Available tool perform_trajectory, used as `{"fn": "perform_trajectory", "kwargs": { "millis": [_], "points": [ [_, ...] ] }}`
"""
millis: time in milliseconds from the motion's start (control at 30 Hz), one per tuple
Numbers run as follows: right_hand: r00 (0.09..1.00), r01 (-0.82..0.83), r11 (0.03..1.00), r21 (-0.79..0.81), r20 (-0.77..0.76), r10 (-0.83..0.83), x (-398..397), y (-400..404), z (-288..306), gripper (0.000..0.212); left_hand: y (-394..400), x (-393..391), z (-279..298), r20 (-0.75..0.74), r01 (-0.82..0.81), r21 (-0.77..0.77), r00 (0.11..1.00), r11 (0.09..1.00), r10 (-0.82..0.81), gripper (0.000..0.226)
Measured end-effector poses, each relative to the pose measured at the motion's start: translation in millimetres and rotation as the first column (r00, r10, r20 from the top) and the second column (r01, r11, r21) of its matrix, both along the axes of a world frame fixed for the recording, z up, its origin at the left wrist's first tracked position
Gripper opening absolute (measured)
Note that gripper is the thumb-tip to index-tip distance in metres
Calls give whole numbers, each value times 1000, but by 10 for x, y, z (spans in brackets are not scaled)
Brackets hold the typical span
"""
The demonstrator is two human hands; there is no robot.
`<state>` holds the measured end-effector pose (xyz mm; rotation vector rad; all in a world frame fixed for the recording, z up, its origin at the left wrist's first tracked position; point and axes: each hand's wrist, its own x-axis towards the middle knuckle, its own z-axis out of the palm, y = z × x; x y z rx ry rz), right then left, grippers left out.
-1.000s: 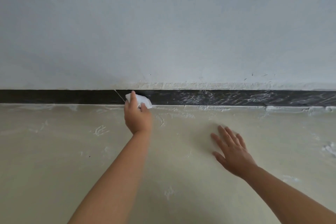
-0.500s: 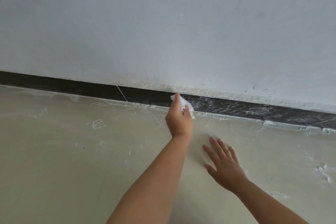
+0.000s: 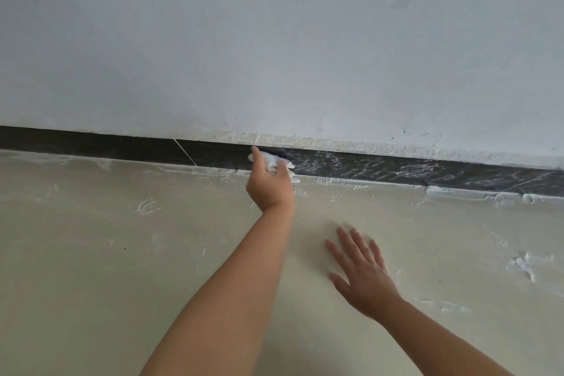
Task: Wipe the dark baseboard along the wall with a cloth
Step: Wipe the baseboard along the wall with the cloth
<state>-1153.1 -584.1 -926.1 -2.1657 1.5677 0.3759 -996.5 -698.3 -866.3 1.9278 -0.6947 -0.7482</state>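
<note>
Down by the wall, the left hand [image 3: 270, 185] holds a white cloth [image 3: 272, 163] bunched in its fingers and presses it flat on the dark baseboard [image 3: 381, 166]. The right hand [image 3: 364, 276] lies flat on the floor [image 3: 106, 268] with its fingers spread wide, holding nothing, well apart from the cloth. The baseboard runs as a long black strip where the floor meets the pale wall [image 3: 274, 40]. Left of the cloth the strip looks clean and dark, with one thin white line [image 3: 185, 152] crossing it. Right of the cloth it is smeared with white streaks. White plaster blobs [image 3: 525, 264] dot the cream floor.
</note>
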Motion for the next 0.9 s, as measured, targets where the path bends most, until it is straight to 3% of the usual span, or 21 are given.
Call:
{"fn": "perform_trajectory", "kwargs": {
  "millis": [100, 300, 567, 700, 767, 900],
  "points": [
    [1000, -25, 999, -40, 17, 26, -24, -43, 19, 61, 29, -309, 36, -48, 47, 12, 998, 999, -46, 60],
    [998, -57, 998, -33, -16, 57, -68, -93, -61, 61, 255, -542, 48, 48, 358, -16, 933, 933, -357, 52],
    [999, -35, 999, -34, 5, 36, -23, -93, -53, 57, 227, 188, -124, 142, 82, 54, 986, 995, -89, 53],
    [1000, -1, 999, -47, -4, 1, 30, -81, -53, 60, 56, 71, -88, 104, 87, 73, 990, 994, -94, 55],
    [999, -42, 977, -208, 18, 46, 14, -77, -10, 65, 39, -76, -49, 71, 94, 70, 993, 993, -99, 56],
    [999, -50, 945, -322, -8, 50, 8, -62, 55, 55, 117, -341, 49, 30, 208, -1, 978, 978, -208, 54]
  ]
}}
